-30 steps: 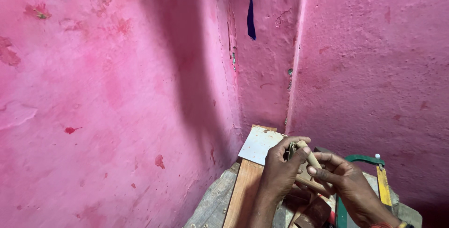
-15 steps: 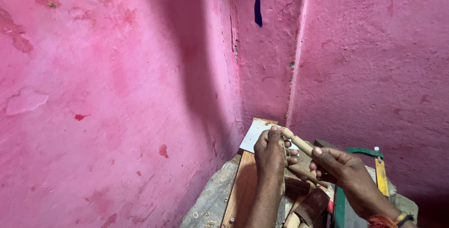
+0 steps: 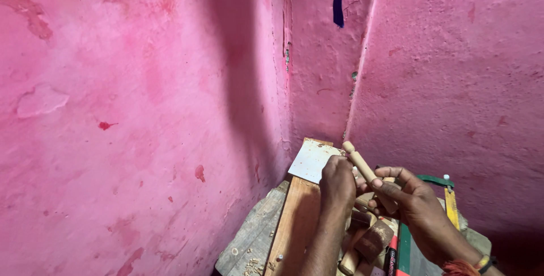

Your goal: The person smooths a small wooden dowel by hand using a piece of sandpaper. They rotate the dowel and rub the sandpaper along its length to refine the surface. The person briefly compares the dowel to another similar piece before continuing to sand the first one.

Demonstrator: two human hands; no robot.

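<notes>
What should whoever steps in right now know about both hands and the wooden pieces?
Left hand: closed, knuckles up, against the lower part of the turned wooden peg.
Right hand: fingers wrapped on the same peg, rounded tip pointing up toward the wall corner.
Below the hands: more turned wooden pieces, a plank, a pale sheet, a green-framed saw.
Done: peg lifted, in both hands. What is left cannot be told.

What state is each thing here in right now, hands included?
Left hand: closed, knuckles up, at the peg.
Right hand: gripping the peg.
Peg: held tilted, rounded end up.
Plank: lying flat.
Sheet: flat on the plank's far end.
Saw: lying down, untouched.
Blocks: piled loosely under the hands.
</notes>
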